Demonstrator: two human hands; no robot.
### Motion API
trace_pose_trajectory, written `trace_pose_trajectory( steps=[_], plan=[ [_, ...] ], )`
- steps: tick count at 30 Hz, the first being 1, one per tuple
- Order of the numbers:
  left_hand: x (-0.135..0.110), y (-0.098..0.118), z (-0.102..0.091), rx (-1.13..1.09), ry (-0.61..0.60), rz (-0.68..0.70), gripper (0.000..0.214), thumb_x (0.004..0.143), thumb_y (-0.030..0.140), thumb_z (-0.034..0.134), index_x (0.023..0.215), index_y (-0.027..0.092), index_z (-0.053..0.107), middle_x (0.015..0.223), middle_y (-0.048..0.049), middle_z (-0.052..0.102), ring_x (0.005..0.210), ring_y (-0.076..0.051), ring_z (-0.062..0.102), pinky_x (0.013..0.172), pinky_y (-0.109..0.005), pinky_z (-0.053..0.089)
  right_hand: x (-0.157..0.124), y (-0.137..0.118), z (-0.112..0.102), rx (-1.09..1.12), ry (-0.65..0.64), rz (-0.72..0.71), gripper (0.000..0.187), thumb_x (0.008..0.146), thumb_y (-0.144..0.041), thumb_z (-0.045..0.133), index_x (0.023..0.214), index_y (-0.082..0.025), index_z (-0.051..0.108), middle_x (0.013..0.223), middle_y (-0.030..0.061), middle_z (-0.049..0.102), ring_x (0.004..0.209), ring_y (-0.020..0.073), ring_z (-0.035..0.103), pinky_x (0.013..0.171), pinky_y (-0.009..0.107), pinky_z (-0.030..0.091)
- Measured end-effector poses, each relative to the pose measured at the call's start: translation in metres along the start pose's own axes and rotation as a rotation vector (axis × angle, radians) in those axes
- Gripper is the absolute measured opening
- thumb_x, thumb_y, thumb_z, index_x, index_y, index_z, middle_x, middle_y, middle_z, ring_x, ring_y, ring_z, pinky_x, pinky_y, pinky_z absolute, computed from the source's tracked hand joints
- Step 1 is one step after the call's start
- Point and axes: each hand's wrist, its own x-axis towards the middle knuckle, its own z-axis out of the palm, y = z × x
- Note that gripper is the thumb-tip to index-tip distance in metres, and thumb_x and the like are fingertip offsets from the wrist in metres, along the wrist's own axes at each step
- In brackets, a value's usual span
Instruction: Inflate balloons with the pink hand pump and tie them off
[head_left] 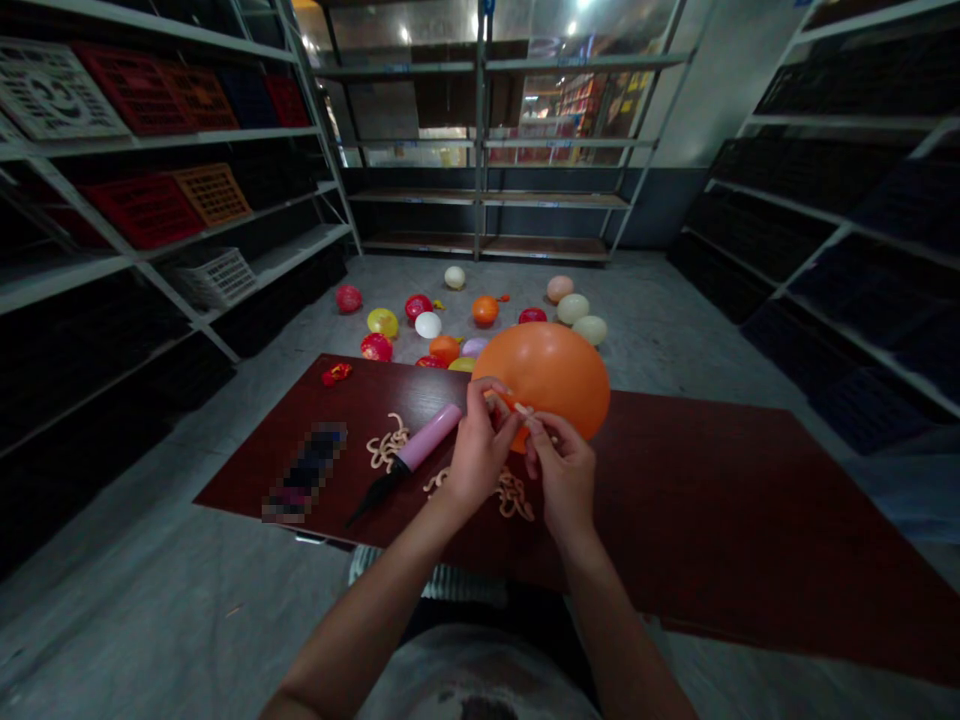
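Observation:
An inflated orange balloon (pixel 551 365) rests above the dark red table (pixel 697 490), just beyond my two hands. My left hand (pixel 484 440) is closed near the balloon's neck, its fingers pinching there. Facing it, my right hand (pixel 561 465) pinches a short pale strip (pixel 523 408) between thumb and fingertips. The balloon's neck is mostly hidden behind the fingers. Below and beside my hands lie tan rubbery strings (pixel 514 495), with another tangled pile of tan strings (pixel 386 445) farther left. A pink hand pump (pixel 429 440) with a black end lies left of my left hand.
A blurred-out object (pixel 307 475) and a small heap of red and yellow deflated balloons (pixel 337 374) lie on the table's left. Several inflated balloons (pixel 485 311) are scattered on the floor beyond. Shelves with crates (pixel 214 195) stand left; more racks (pixel 480 200) stand behind and right.

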Motion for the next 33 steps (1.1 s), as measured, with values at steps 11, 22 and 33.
trace_pose_trajectory(
  steps=[11,22,33],
  plan=[
    [-0.002,0.008,-0.014,0.275,-0.289,0.191,0.009,0.094,0.019,0.059,0.103,0.019,0.06,0.095,-0.0043,0.064,0.084,-0.016,0.059,0.078,-0.028,0.048,0.005,-0.006,-0.002,0.316,-0.005,0.176,0.032,0.07,-0.045,0.08,0.079,-0.019,0.064,0.053,-0.0093,0.045,0.041,0.0038,0.036,0.035,0.017,0.028],
    [-0.009,0.0,-0.009,0.351,-0.164,0.312,0.011,0.094,0.013,0.061,0.104,0.018,0.062,0.098,-0.0047,0.067,0.091,-0.016,0.064,0.083,-0.027,0.05,0.003,-0.006,-0.002,0.374,-0.045,0.188,0.031,0.071,-0.042,0.08,0.09,-0.019,0.069,0.056,-0.009,0.044,0.043,0.0039,0.033,0.036,0.017,0.024],
    [-0.011,-0.003,-0.005,0.337,-0.02,0.249,0.004,0.096,0.019,0.059,0.094,0.018,0.062,0.088,-0.0032,0.067,0.081,-0.015,0.064,0.077,-0.026,0.05,-0.002,-0.001,0.002,0.285,-0.039,0.14,0.029,0.076,-0.045,0.077,0.086,-0.019,0.068,0.053,-0.0094,0.046,0.039,0.0044,0.038,0.036,0.018,0.028]
  ],
)
